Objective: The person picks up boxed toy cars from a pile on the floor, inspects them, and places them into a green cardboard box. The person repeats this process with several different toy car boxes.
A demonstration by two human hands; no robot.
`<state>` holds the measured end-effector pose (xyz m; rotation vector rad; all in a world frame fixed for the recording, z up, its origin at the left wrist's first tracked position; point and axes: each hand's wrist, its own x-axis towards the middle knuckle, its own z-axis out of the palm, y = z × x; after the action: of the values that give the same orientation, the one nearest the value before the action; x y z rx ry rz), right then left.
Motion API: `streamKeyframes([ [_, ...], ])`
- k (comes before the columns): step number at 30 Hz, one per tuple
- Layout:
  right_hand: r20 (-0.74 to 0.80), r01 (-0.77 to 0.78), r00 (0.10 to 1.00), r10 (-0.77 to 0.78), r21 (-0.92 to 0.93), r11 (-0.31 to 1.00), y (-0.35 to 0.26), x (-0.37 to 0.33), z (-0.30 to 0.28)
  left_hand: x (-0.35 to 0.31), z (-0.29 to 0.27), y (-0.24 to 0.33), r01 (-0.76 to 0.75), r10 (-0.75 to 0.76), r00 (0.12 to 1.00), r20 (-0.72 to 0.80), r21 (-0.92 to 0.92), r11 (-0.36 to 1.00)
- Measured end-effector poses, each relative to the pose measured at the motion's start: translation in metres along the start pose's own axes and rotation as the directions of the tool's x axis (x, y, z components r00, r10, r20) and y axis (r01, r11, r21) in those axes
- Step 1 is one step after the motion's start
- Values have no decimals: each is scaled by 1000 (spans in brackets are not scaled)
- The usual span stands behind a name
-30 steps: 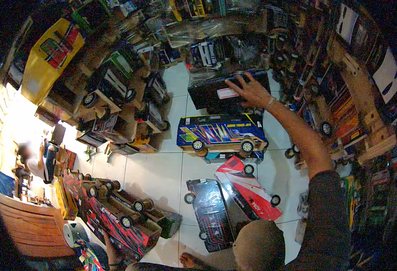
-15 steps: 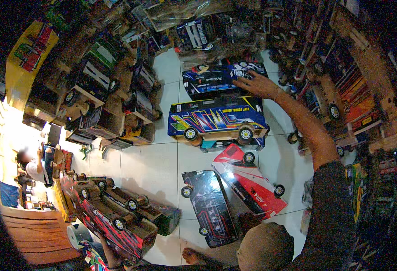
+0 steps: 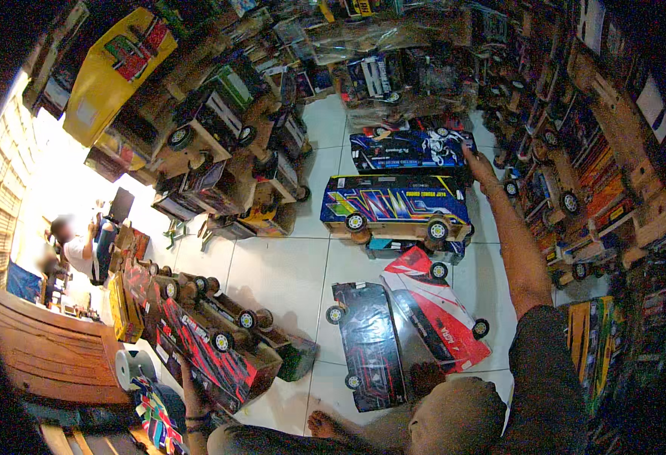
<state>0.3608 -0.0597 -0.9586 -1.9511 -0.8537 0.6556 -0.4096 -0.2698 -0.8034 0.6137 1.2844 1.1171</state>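
Observation:
At the far middle, my right hand (image 3: 475, 161) grips the right end of a dark blue toy bus (image 3: 401, 152) with a white figure on its side. Just nearer lies a blue toy bus (image 3: 401, 203) with yellow and white stripes, its wheels facing me. My left hand (image 3: 186, 373) is against the side of a red and black toy bus (image 3: 210, 345) at the lower left; its fingers are hidden. Closer in, a black toy bus (image 3: 367, 345) and a red and white one (image 3: 439, 315) lie on their sides.
White floor tiles (image 3: 272, 265) run between stacks of wooden toy vehicles on the left (image 3: 234, 174) and right (image 3: 575, 174). Plastic-wrapped toys (image 3: 393, 76) stand at the back. A white roll (image 3: 132, 368) sits by a brown wooden surface (image 3: 45, 356). Other people (image 3: 79, 246) are at the far left.
My right hand has moved from above the dark blue toy bus to its right end and closed there. The view has shifted, showing more of my left forearm.

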Motion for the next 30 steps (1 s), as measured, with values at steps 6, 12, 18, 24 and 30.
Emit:
streamKeyframes([
  [6, -35, 266, 956, -291, -318, 910, -47, -57, -2, -8, 27, 3, -56, 58, 997, 51, -42, 998],
  [12, 663, 729, 673, -328, -521, 444, -110, -124, 52, -14, 43, 7, -65, 76, 994, 77, -134, 989],
  [18, 727, 775, 631, -272, -574, 265, -127, -135, 94, -19, 41, 7, -106, 107, 994, 5, -69, 992],
  [24, 736, 771, 629, -252, -546, 329, -132, -126, 72, -14, 35, 4, -57, 74, 992, 98, -165, 985],
  [30, 719, 748, 649, -249, -544, 379, -110, -121, 28, -20, 32, 2, -130, 132, 989, 65, -33, 991],
])
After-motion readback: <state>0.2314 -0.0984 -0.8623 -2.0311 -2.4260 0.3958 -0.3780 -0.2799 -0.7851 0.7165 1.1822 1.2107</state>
